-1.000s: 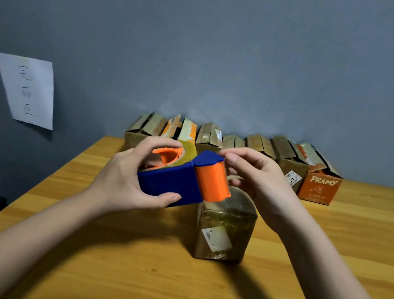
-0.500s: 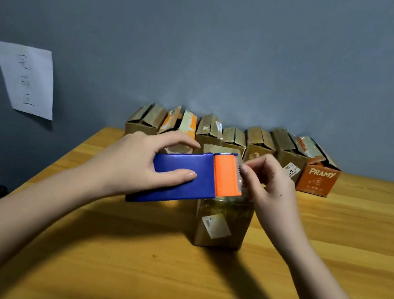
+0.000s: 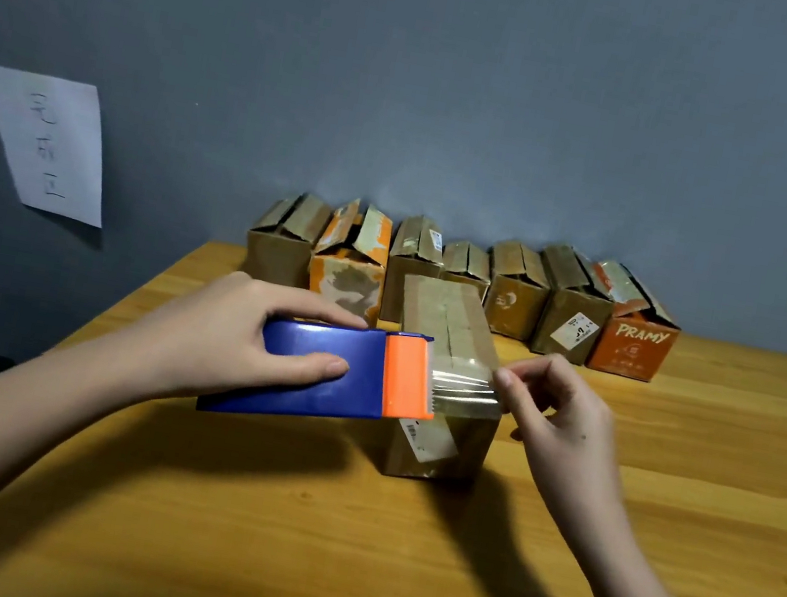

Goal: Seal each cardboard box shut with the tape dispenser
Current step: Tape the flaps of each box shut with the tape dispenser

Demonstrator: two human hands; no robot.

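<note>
Blue plastic tape dispenser (image 3: pixel 317 369) with orange cutter end: held level above the wooden table (image 3: pixel 339 549), gripped by left hand (image 3: pixel 229 333), thumb on its side. Clear tape strip (image 3: pixel 463 383): stretched over the near brown cardboard box (image 3: pixel 449 354), its end pinched by right hand (image 3: pixel 563 420), fingers curled.

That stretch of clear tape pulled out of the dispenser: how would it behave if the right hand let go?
The clear tape, thin and already wrinkled, would probably go limp and cling to the cardboard box under it. Only the right hand pinching its end and the tape dispenser appear to keep it taut. It looks nearly weightless.
</note>
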